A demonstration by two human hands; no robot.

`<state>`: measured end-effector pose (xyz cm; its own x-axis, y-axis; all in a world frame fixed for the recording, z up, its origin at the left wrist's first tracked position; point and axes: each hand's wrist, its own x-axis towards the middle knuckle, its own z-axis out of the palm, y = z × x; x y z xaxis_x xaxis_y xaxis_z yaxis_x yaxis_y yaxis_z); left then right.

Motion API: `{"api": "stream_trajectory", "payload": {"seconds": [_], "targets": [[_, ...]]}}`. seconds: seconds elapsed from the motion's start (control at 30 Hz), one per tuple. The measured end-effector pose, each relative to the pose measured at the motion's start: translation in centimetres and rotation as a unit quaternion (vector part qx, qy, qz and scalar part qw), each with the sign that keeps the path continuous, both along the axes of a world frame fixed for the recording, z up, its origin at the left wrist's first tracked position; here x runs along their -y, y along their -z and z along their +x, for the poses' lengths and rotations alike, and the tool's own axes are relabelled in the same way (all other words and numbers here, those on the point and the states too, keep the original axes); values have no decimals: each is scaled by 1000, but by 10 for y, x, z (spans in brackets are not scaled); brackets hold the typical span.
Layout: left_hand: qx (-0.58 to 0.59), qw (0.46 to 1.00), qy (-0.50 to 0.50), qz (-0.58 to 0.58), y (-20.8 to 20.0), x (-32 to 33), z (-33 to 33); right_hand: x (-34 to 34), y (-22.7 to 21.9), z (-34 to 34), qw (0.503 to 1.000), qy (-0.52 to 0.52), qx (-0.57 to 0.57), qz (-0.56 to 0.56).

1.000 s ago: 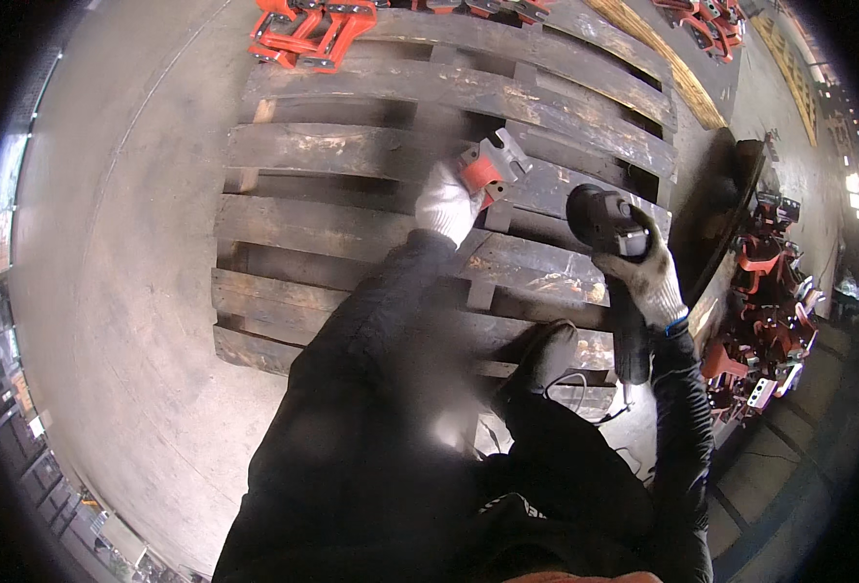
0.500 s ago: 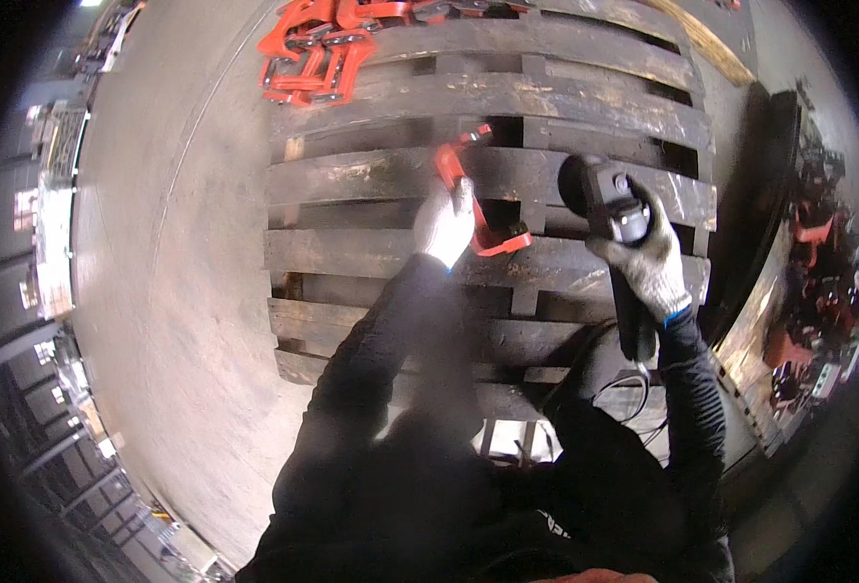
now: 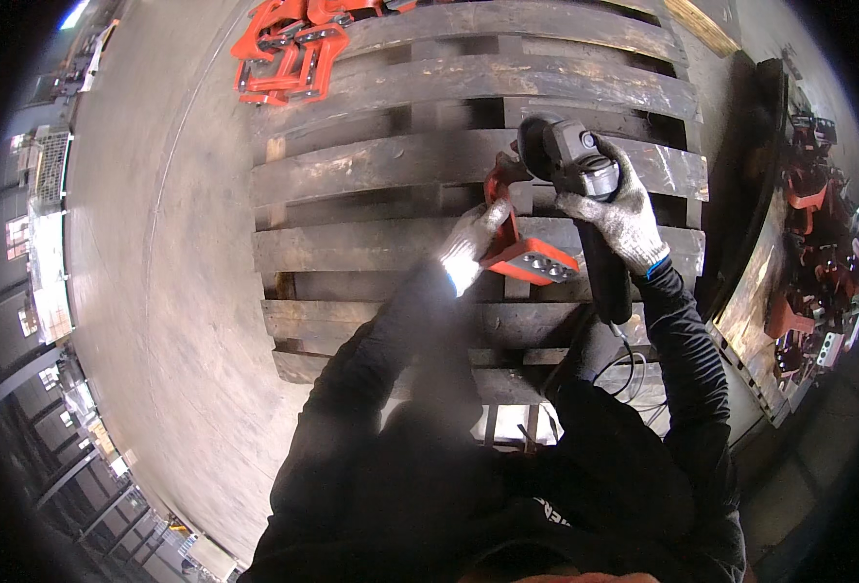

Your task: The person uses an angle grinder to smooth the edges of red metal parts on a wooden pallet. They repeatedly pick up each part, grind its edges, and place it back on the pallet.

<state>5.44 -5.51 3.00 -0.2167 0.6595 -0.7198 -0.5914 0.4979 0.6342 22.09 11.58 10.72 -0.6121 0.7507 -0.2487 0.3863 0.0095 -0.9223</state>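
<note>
Red bracket [image 3: 508, 235], long axis roughly forward

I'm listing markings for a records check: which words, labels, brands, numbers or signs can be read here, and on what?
No text can be read with certainty.
Black top: pale lettering, too small and incomplete to read.
Grinder: no legible marking.
Red bracket: no legible marking.
Pallet: no legible marking.
Background at far left: too small and blurred to tell.
</note>
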Motion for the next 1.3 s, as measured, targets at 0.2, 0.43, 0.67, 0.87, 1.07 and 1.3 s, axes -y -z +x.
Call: {"api": "stream_trajectory", "payload": {"seconds": [0.2,0.43,0.67,0.87,1.07,1.3], "targets": [[11,1000,-18,15,-17,0,-8,-2,27,21,999,-11,29,23],[113,992,-51,-10,-11,-5,-20,13,19,27,999,27,21,-1],[-18,950,135,282,37,0,0,22,40,18,966,-49,67,244],[145,974,36,172,15,0,7,24,28,18,962,-122,94,226],[90,980,30,176,3,4,3,24,37,23,949,-95,70,293],[150,981,-10,121,-16,-2,8,28,24,18,962,-115,58,242]]}}
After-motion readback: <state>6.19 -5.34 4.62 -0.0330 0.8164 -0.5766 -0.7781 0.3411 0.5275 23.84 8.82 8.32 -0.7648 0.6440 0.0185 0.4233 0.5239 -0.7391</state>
